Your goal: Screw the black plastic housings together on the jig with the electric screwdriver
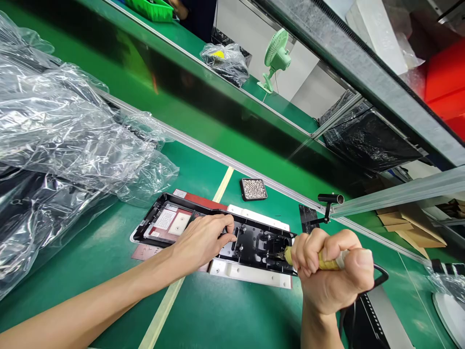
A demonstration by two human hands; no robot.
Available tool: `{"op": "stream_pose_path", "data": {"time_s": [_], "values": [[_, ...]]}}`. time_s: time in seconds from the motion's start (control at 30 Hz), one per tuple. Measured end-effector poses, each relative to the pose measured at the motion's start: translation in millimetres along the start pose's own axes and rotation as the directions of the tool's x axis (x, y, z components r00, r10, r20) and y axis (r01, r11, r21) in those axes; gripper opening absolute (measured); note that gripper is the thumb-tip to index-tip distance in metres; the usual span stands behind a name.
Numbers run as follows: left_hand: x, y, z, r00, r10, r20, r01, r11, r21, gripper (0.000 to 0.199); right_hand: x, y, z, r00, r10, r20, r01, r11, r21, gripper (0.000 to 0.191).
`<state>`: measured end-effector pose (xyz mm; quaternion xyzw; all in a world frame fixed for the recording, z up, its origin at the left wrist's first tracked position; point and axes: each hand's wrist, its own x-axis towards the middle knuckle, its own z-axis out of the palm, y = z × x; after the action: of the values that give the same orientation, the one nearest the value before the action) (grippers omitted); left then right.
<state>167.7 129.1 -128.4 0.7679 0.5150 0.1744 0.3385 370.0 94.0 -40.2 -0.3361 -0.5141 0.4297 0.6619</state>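
A long black plastic housing (250, 247) lies across the bench on a fixture with white side blocks (250, 274) and reddish boards. My right hand (334, 271) is wrapped round a yellow electric screwdriver (288, 255), whose tip points down into the right end of the housing. Over the middle of the housing is my left hand (207, 235), with fingers curled and thumb near the index finger; anything held there is too small or hidden to make out. Small screws show inside the housing near it. Behind the housing stands a small black tray (253, 189) full of tiny metal screws.
Plastic-wrapped black parts (72, 135) are piled at the left. A black holder on a bracket (329, 206) stands at the bench's back rail. A green fan (276, 53) and a green basket (152, 9), near another person's hand, are beyond. A grey-and-black device (385, 315) sits lower right.
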Motion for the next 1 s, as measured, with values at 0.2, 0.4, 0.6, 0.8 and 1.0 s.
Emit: {"op": "stream_pose_path", "data": {"time_s": [0.2,0.4,0.6,0.8,1.0], "values": [[0,-1,1.0,1.000,0.014,-0.012,-0.014,1.000,-0.006,0.016,0,-2,-3,1.000,0.002,0.007,-0.002,1.000,-0.021,0.039],[0,0,0.2,1.000,0.005,0.003,-0.005,1.000,-0.006,0.016,0,-2,-7,1.000,-0.016,0.014,0.016,0.999,-0.027,0.036],[0,-1,1.8,1.000,0.007,-0.018,-0.007,1.000,-0.007,0.016,2,-3,-9,0.998,-0.011,0.059,0.012,1.000,-0.013,0.037],[1,2,-0.1,1.000,-0.021,0.007,0.021,1.000,0.005,0.016,5,-10,-15,0.998,-0.027,0.061,0.028,0.999,-0.021,0.036],[0,1,0.1,1.000,-0.018,-0.014,0.018,0.999,0.027,0.019,18,-20,-21,0.988,-0.147,0.057,0.149,0.988,-0.040,0.030]]}}
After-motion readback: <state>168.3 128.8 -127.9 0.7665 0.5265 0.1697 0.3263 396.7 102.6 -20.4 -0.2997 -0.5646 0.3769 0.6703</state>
